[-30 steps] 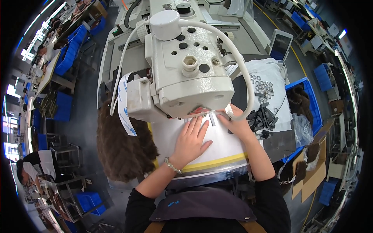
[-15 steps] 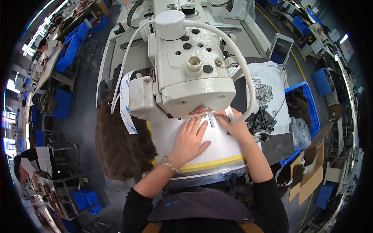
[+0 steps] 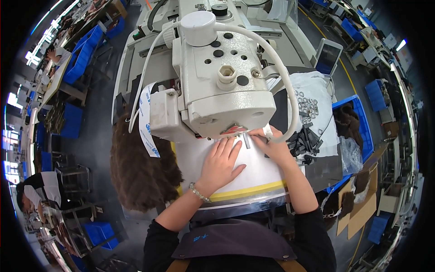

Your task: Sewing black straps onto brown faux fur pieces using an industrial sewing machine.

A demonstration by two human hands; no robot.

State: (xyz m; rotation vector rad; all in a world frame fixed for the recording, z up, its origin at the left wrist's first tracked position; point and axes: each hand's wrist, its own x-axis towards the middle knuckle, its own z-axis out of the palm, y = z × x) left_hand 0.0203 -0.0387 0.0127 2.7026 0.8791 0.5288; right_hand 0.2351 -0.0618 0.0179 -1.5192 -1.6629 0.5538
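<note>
A large white sewing machine head [image 3: 229, 106] stands over a white work surface [image 3: 253, 170] with a yellow band along its near edge. My left hand [image 3: 222, 163] lies flat on this surface, fingers stretched toward the needle area and thumb apart, holding nothing. To the right, my right hand [image 3: 274, 147] rests with its fingers reaching in beneath the machine head; a white guard and hose partly cover them. Between my hands lies a short dark grey strip [image 3: 247, 142], its far end under the head. The needle itself is hidden.
Brown fur [image 3: 142, 167] hangs at the left. On the right are a white cloth [image 3: 312, 86] bearing metal rings, a pile of black strips [image 3: 306, 141], a blue crate [image 3: 367, 136] and an open cardboard box [image 3: 362, 208]. A control screen [image 3: 328, 56] stands behind. Other people work at the left.
My hands and the strip stay where they were. At the far left, another person's hand has risen above a bench.
</note>
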